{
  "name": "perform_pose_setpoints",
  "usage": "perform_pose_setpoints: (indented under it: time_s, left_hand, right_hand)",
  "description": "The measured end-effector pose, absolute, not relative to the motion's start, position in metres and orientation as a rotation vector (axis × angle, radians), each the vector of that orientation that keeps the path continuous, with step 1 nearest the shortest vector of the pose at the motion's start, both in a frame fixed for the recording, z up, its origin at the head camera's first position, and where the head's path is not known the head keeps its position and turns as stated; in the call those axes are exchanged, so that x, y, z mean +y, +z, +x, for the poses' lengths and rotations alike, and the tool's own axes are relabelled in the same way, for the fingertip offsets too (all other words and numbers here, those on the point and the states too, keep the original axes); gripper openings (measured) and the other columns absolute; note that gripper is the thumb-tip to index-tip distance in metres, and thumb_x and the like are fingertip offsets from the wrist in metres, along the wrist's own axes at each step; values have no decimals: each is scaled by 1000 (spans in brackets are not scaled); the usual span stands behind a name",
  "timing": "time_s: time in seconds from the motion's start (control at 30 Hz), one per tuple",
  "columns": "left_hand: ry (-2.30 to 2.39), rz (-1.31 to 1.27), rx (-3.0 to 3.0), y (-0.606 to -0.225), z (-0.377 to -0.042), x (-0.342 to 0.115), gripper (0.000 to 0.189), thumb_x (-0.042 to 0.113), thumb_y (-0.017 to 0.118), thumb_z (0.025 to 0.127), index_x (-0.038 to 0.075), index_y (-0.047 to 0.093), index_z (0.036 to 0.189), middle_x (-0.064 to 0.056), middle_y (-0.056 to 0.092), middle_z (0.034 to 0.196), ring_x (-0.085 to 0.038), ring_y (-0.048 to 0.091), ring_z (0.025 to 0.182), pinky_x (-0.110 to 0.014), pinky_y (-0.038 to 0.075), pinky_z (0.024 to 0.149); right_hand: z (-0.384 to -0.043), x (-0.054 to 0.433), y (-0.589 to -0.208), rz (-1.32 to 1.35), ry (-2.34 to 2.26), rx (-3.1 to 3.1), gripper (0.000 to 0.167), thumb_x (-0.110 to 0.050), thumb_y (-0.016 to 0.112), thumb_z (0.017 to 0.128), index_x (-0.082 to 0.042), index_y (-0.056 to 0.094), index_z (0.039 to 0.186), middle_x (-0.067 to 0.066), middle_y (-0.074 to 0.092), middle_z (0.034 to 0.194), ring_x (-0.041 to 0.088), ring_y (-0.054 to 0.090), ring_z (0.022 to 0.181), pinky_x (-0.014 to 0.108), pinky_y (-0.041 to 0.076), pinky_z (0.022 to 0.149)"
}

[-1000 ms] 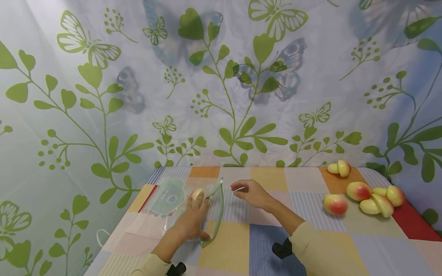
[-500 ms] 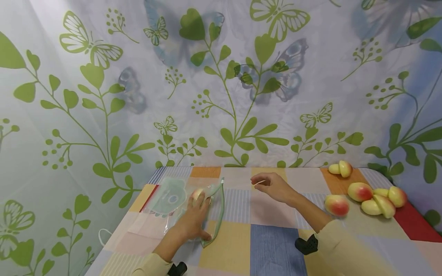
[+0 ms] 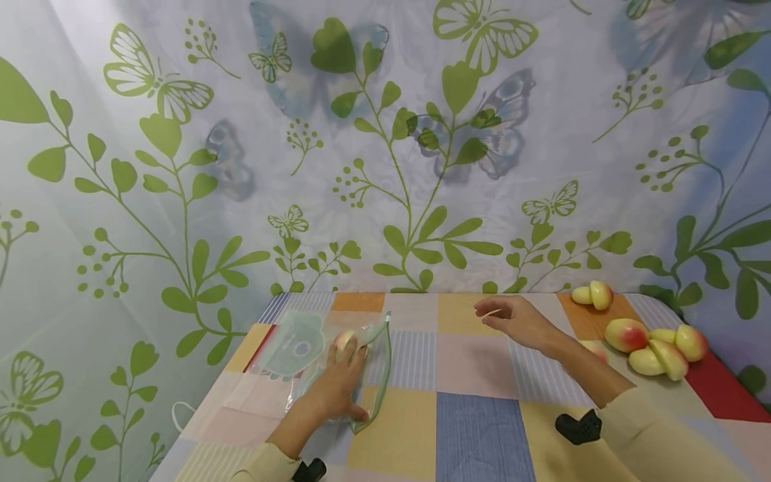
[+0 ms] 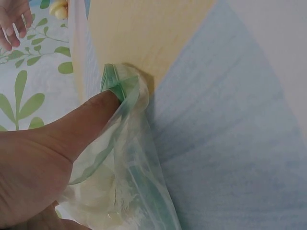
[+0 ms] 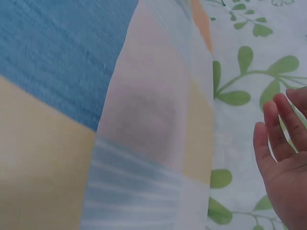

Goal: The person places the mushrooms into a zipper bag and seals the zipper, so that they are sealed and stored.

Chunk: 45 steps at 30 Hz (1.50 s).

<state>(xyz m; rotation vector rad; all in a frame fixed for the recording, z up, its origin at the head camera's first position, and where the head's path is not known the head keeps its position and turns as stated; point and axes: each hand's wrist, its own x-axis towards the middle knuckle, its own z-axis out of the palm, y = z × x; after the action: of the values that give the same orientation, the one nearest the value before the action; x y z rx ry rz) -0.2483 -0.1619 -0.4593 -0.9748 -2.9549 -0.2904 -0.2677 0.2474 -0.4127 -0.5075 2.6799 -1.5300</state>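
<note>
My left hand point(image 3: 334, 385) rests with spread fingers on a clear zip bag point(image 3: 384, 378) that has a green edge. Between its fingertips shows a yellow-and-red fruit point(image 3: 345, 339) under the clear plastic. In the left wrist view the straight thumb point(image 4: 98, 112) lies against the green zip point(image 4: 112, 79) at the bag's mouth, and pale contents show through the film. Over the table's right half, my right hand point(image 3: 519, 323) hovers with loose, bent fingers and nothing held. The right wrist view has that hand point(image 5: 288, 160) at its right edge, fingers apart.
Several yellow fruits, some with a red blush point(image 3: 626, 335), lie at the table's right; one point(image 3: 596, 349) is partly behind my right forearm. Flat plastic packaging with a pale green print point(image 3: 295, 341) lies left of my left hand. A leaf-patterned curtain point(image 3: 385, 167) hangs behind the table.
My right hand has moved right, away from the bag and toward the fruits, and its forearm now covers part of one fruit. The left hand has stayed on the bag.
</note>
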Motion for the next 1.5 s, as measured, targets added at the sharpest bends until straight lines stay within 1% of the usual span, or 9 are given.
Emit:
perform_pose_setpoints:
  time_s: [0.27, 0.5, 0.67, 0.77, 0.87, 1.0, 1.07, 1.3, 1.5]
  left_hand:
    - [-291, -971, -2957, -459, -248, -162, 123, 36, 102, 58, -11, 37, 152, -36, 23, 160, -67, 21, 140, -67, 26, 114]
    - [-301, -971, -2956, -461, -248, -163, 123, 36, 102, 59, -11, 36, 152, -37, 23, 160, -68, 21, 140, -68, 26, 113]
    - [-290, -973, -2953, -461, -248, -163, 123, 37, 102, 58, -11, 37, 152, -37, 24, 160, -68, 22, 140, -68, 26, 114]
    - [-283, -973, -2952, -460, -247, -163, 123, 36, 102, 59, -11, 37, 152, -37, 24, 160, -67, 22, 140, -68, 25, 114]
    - [-289, -964, -2955, -459, -246, -163, 122, 36, 102, 60, -11, 37, 152, -37, 24, 160, -68, 22, 139, -67, 28, 113]
    - [-290, -954, -2958, -459, -246, -162, 122, 37, 101, 60, -10, 37, 152, -36, 23, 160, -69, 21, 139, -66, 32, 112]
    - [-290, -950, -2962, -459, -245, -162, 122, 36, 101, 60, -10, 36, 152, -36, 23, 161, -69, 21, 139, -65, 32, 111]
    - [-299, -954, -2964, -459, -246, -163, 122, 36, 101, 61, -10, 36, 152, -36, 23, 160, -68, 21, 140, -67, 30, 112]
    - [-301, -950, -2967, -460, -247, -163, 122, 35, 101, 61, -10, 36, 153, -36, 22, 161, -69, 21, 140, -67, 30, 112]
  right_hand:
    - [-257, 280, -409, -486, -1458, 2766, 35, -14, 65, 103, 1, 64, 134, 16, 67, 126, 35, 65, 115, 40, 56, 91]
    - [-245, 309, -405, -405, -1410, 2823, 37, -17, 66, 102, 2, 63, 134, 17, 68, 125, 37, 66, 115, 40, 57, 91]
    - [-238, 329, -405, -398, -1387, 2863, 38, -16, 67, 102, 5, 62, 133, 19, 68, 123, 38, 67, 113, 27, 56, 87]
    - [-233, 343, -405, -398, -1359, 2904, 39, -17, 68, 101, 5, 62, 133, 20, 69, 122, 30, 69, 110, 22, 55, 83]
    - [-229, 357, -405, -405, -1300, 2978, 38, -16, 70, 100, 6, 64, 131, 20, 70, 119, 13, 70, 102, 21, 55, 78]
    - [-225, 375, -406, -376, -1213, 3035, 37, -15, 70, 100, 8, 66, 128, 20, 71, 116, -6, 63, 95, 18, 52, 77]
    - [-224, 382, -407, -352, -1178, 3040, 37, -16, 69, 100, 9, 66, 127, 20, 71, 117, -7, 61, 95, 17, 51, 78]
    - [-220, 398, -415, -250, -1101, 3053, 36, -19, 69, 101, 8, 66, 125, 22, 69, 118, 16, 67, 101, 22, 54, 74]
    - [-217, 405, -424, -245, -1123, 3027, 37, -16, 71, 99, 10, 65, 126, 25, 69, 118, 2, 64, 95, 21, 54, 74]
